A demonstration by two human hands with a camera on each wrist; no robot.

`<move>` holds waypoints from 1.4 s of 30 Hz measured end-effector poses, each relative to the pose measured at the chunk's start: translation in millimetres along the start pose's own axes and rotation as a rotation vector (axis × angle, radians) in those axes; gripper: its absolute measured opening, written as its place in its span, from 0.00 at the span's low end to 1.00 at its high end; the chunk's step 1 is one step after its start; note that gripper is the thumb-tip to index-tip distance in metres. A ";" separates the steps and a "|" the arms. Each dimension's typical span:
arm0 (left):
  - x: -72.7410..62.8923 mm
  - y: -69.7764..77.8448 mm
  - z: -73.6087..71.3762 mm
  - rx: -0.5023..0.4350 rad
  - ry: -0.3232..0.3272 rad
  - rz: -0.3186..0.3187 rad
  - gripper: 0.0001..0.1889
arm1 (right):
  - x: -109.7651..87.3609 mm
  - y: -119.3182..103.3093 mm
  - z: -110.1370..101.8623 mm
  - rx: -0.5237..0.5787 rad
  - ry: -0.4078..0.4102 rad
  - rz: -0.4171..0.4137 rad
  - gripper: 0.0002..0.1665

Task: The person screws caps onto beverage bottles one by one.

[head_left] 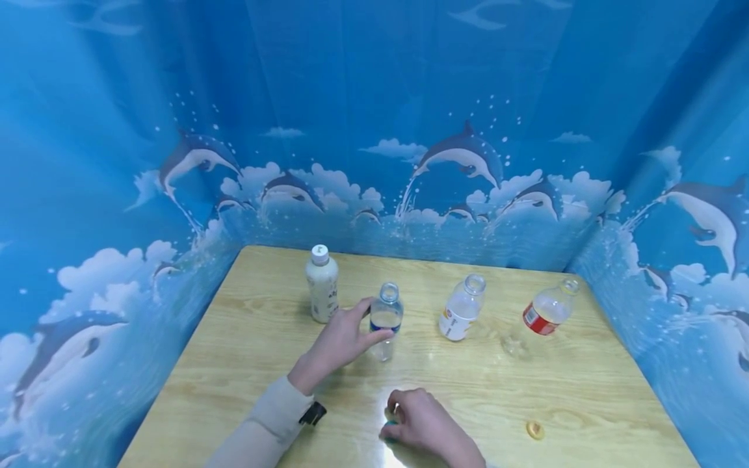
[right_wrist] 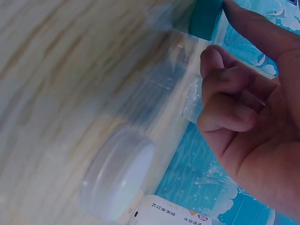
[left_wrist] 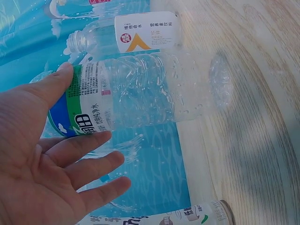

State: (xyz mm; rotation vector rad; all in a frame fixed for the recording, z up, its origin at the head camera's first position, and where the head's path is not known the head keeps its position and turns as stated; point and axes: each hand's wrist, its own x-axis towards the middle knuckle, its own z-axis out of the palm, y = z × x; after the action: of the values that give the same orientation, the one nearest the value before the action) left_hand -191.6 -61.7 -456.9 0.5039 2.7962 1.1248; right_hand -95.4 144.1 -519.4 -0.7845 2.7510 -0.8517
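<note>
My left hand [head_left: 345, 338] grips a clear, capless plastic water bottle [left_wrist: 140, 91] high up by its blue, green and white label, thumb on one side. The bottle stands upright on the wooden table. Lower down, the right hand [head_left: 424, 422] pinches a green bottle cap [right_wrist: 205, 18] close to the tabletop; its other fingers curl inward, and part of the cap is hidden. A whitish translucent cap [right_wrist: 117, 173] lies near that hand in the right wrist view.
A white bottle with a white cap [head_left: 322, 286] stands left of the left hand. To the right stand a capless white-labelled bottle [head_left: 462, 309] and a capless red-labelled bottle [head_left: 547, 312]. A yellow cap [head_left: 535, 429] lies at front right. Dolphin-print curtains [head_left: 374, 97] surround the table [head_left: 251, 364].
</note>
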 end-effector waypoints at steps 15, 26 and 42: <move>-0.7 -2.0 0.6 -0.022 0.010 0.009 0.43 | -2.5 -3.7 0.8 0.092 -0.138 0.045 0.12; 0.5 -3.8 1.6 -0.009 0.028 0.040 0.42 | 6.2 5.4 -24.0 0.026 0.112 -0.046 0.16; 0.2 -4.4 2.4 -0.025 0.040 0.086 0.42 | 41.4 0.0 -100.2 0.035 0.597 -0.124 0.19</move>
State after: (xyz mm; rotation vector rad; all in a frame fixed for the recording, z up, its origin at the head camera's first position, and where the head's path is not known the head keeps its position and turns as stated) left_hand -192.6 -63.0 -461.6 0.6114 2.8150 1.1976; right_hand -159.9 170.6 -436.4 -0.8055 3.1987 -1.3430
